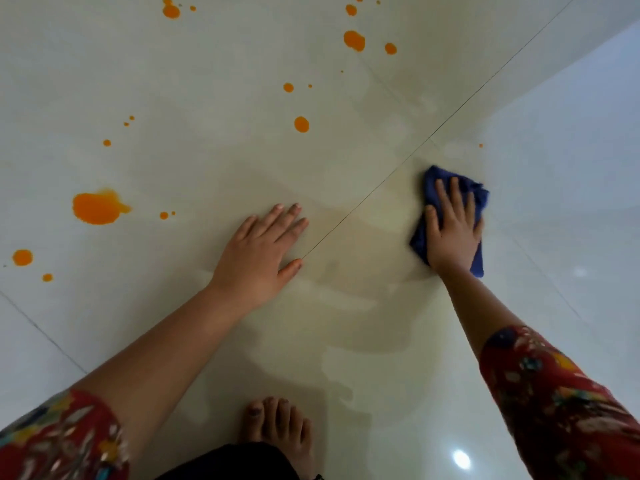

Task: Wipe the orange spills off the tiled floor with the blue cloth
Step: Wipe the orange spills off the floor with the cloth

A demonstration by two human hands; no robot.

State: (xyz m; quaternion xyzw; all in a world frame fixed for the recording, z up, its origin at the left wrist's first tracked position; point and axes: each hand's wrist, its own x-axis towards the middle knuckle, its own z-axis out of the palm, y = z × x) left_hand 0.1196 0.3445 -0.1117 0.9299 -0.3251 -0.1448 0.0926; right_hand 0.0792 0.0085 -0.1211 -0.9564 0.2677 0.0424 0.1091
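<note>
My right hand (453, 226) lies flat with straight fingers on the folded blue cloth (479, 199), pressing it onto the pale tiled floor (207, 81) at the right. My left hand (263, 247) rests flat on the bare tile, fingers spread, left of a thin grout line. A large orange spill (95, 206) lies to the far left. Several smaller orange drops are scattered beyond both hands, among them one drop (301, 124) ahead of my left hand and a bigger blot (354, 40) near the top. A faint wet smear (363, 306) covers the floor between my arms.
My bare foot (277, 427) stands on the tile at the bottom centre. A grout line (450, 116) runs diagonally from my left hand to the top right. A white wall or step (571, 133) rises at the right. A light glare (461, 459) reflects off the floor.
</note>
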